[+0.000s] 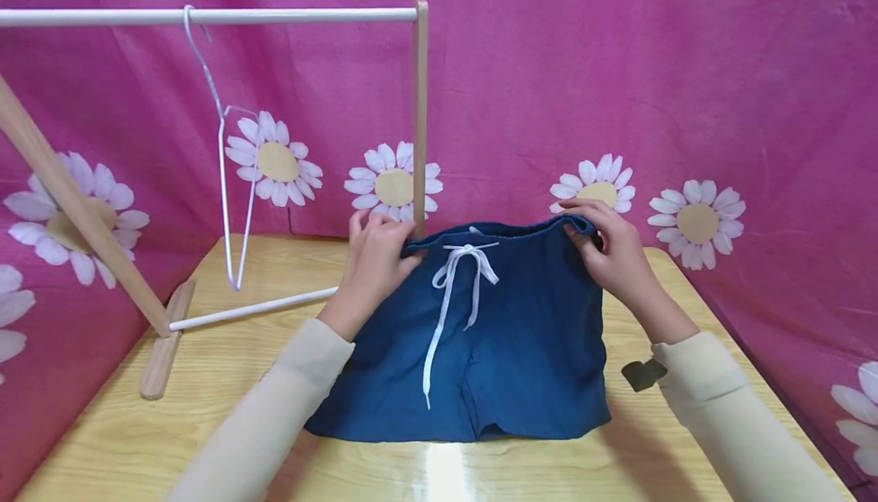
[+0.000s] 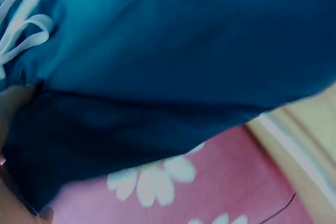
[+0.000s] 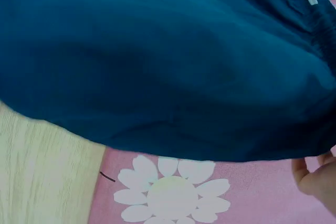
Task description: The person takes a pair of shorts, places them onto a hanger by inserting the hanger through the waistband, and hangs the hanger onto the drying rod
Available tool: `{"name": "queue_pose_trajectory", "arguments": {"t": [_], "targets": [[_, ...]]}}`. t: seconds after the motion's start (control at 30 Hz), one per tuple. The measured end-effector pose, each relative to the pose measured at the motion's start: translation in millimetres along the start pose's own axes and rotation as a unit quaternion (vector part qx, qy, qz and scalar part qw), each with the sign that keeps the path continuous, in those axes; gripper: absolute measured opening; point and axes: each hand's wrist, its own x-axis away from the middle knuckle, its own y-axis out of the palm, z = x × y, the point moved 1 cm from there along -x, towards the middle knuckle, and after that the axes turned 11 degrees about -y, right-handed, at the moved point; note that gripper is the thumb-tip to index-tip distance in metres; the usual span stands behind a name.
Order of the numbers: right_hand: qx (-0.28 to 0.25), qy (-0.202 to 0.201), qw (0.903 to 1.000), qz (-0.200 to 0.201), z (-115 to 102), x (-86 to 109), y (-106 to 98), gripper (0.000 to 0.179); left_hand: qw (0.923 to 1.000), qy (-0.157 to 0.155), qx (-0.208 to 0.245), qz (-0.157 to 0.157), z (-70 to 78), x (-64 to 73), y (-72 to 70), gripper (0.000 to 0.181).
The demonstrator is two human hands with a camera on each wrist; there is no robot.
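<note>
A pair of dark blue shorts (image 1: 535,334) hangs upright above the table, held by its elastic waistband with the front turned toward me. A white drawstring (image 1: 449,289), tied in a bow, dangles down the front. My left hand (image 1: 376,258) pinches one end of the waistband, thumb in front. At the other end, my right hand (image 1: 610,247) grips the waistband between thumb and fingers. Blue fabric (image 2: 173,51) fills most of the left wrist view, and a few fingertips (image 3: 302,174) show at the waistband's edge in the right wrist view.
To the left stands a rack with a white rail (image 1: 309,16), wooden posts (image 1: 421,113) and a low white bar (image 1: 254,309). One white wire hanger (image 1: 223,182) hangs from the rail. The wooden table (image 1: 226,365) lies below, with a pink daisy-printed cloth (image 1: 521,68) behind it.
</note>
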Motion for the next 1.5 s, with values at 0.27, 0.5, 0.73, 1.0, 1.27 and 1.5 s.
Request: {"name": "queue_pose_trajectory", "arguments": {"t": [0.27, 0.5, 0.73, 1.0, 1.27, 1.5], "targets": [[-0.026, 0.085, 0.994, -0.064, -1.1, 9.5, -7.8, 0.021, 0.9998, 0.004, 0.014, -0.01, -7.1, 6.8, -38.9, 0.028], [-0.08, 0.127, 0.9691, -0.196, 5.3, 39.9, 7.5, 0.012, 0.9666, -0.005, 0.064, -0.248, -27.0, 28.9, -19.5, 0.033], [-0.056, 0.127, 0.9568, -0.255, 9.4, 60.2, 34.8, 0.017, 0.926, 0.01, 0.033, -0.376, -41.6, 49.6, 18.3, 0.03], [0.004, 0.09, 0.9761, -0.198, 14.6, 60.3, 51.4, 0.009, 0.9483, -0.037, -0.01, -0.315, -43.8, 58.8, 24.9, 0.038], [-0.026, 0.096, 0.9786, -0.18, 10.0, 62.9, 50.7, 0.019, 0.9748, -0.089, 0.084, -0.186, -69.5, 75.9, -16.6, 0.024], [-0.034, 0.1, 0.979, -0.174, 6.7, 62.4, 49.8, 0.021, 0.9788, -0.136, 0.134, -0.073, -111.2, 81.2, -60.6, 0.012]]}}
